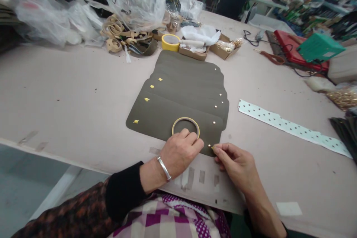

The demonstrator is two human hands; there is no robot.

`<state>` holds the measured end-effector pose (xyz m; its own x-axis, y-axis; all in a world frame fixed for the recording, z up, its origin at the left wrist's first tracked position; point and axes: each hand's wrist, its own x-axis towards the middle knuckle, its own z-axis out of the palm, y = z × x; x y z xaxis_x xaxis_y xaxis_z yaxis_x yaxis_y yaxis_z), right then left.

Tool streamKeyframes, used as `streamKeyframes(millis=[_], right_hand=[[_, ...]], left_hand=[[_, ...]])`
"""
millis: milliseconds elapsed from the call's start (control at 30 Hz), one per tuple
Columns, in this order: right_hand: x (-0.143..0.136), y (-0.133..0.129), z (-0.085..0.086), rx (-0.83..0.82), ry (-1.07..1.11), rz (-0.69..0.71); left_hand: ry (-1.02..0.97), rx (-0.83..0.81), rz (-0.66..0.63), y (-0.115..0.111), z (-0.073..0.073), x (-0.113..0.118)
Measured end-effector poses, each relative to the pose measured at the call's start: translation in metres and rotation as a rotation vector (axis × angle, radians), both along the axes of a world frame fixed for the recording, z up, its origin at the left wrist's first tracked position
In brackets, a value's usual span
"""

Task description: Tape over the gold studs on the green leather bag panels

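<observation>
Dark olive flat panels overlap in a stack on the table in front of me. Small yellow tape pieces sit along their left side, and small shiny metal studs run along the right. My left hand, with a silver bangle at the wrist, is closed on a thin roll of yellow tape over the nearest panel. Beside the lowest stud, my right hand pinches a tiny bit of yellow tape between thumb and finger at the panel's near right corner.
A thicker yellow tape roll, cardboard boxes of small parts and tan straps stand at the back. A polka-dot strip lies to the right. Beyond it are a green device and a red case.
</observation>
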<state>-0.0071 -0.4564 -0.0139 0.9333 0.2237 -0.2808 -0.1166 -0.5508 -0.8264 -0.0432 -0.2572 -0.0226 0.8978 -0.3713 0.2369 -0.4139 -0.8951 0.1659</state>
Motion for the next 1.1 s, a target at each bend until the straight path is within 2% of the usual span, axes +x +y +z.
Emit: streamKeyframes(millis=[133, 300, 533, 633, 700, 800, 867, 933, 1033, 1100], right_hand=[[0.001, 0.01, 0.003, -0.182, -0.204, 0.132], [0.002, 0.015, 0.003, -0.293, -0.384, 0.192], [0.01, 0.018, 0.005, -0.432, -0.433, 0.318], [0.016, 0.009, 0.009, -0.49, -0.447, 0.284], [0.018, 0.001, 0.012, -0.457, -0.531, 0.289], [0.018, -0.008, 0.016, -0.385, -0.727, 0.514], [0.017, -0.009, 0.016, -0.423, -0.827, 0.71], [0.017, -0.007, 0.015, -0.504, -0.896, 0.838], [0.018, 0.002, 0.014, -0.595, -0.914, 0.911], [0.02, 0.009, 0.015, -0.638, -0.85, 0.891]], left_hand=[[0.025, -0.018, -0.013, -0.001, 0.001, 0.0], [0.052, -0.037, -0.004, 0.0, 0.003, 0.001], [0.063, -0.051, -0.011, 0.001, 0.003, 0.001], [0.047, -0.048, -0.009, 0.001, 0.003, 0.001], [0.047, -0.058, -0.015, 0.002, 0.003, 0.001], [0.055, -0.082, -0.02, 0.002, 0.002, 0.0], [0.054, -0.092, -0.015, 0.002, 0.002, 0.0], [0.06, -0.097, -0.007, 0.003, 0.002, 0.0], [0.084, -0.104, -0.012, 0.003, 0.003, -0.001], [0.095, -0.111, -0.017, 0.003, 0.004, -0.001]])
